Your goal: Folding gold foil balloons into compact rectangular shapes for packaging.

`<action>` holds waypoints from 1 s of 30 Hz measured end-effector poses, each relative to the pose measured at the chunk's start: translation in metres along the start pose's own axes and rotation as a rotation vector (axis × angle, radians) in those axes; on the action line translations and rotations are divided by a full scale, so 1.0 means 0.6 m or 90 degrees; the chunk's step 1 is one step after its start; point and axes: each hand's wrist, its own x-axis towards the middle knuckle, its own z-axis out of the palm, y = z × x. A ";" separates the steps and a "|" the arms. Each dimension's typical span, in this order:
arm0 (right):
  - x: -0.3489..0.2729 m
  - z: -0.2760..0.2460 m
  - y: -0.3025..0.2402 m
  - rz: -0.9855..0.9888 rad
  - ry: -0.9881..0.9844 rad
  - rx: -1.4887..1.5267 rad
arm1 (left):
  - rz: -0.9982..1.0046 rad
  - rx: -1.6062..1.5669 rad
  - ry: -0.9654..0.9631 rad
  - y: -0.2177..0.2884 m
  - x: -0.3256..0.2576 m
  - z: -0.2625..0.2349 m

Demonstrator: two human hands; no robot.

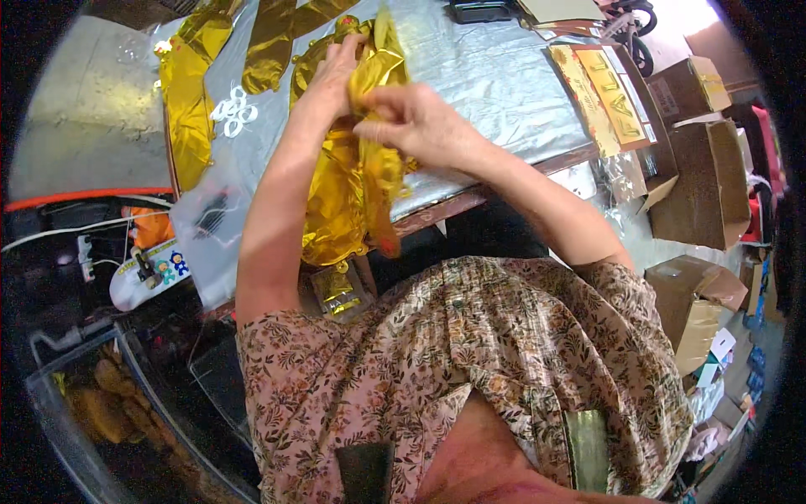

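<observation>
A flat, crinkled gold foil balloon (336,197) hangs over the near edge of the silver-covered table (483,88). My left hand (337,74) reaches across its upper part, fingers bent and closed on the foil. Just to the right, my right hand (416,122) is closed at a raised, folded strip of the same foil, slightly smeared by motion. Part of the balloon lies hidden beneath my left hand and wrist. More gold foil pieces (189,92) lie along the table's left side. White ring-like coils (235,111) rest left of my left forearm.
A printed package with a gold letter picture (617,97) lies at the table's right edge. Open cardboard boxes (697,181) stand beyond it. A black tray (483,10) sits at the far edge. At lower left are a clear bin (126,403) and a skateboard (159,273).
</observation>
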 end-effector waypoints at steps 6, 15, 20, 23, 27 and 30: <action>-0.006 -0.068 0.052 -0.132 0.033 0.035 | -0.050 -0.111 0.099 -0.051 0.016 0.034; 0.045 -0.091 0.160 -0.233 0.151 -0.640 | -0.082 -0.072 0.081 -0.057 0.032 0.049; 0.054 -0.086 0.160 -0.251 0.145 -0.674 | -0.024 -0.050 0.100 -0.074 0.035 0.057; 0.057 -0.085 0.160 -0.264 0.147 -0.681 | -0.033 -0.067 0.116 -0.069 0.043 0.058; 0.059 -0.086 0.159 -0.270 0.134 -0.713 | 0.086 0.214 0.037 -0.066 0.027 0.047; 0.059 -0.087 0.159 -0.281 0.138 -0.707 | 0.072 0.189 0.047 -0.051 0.019 0.036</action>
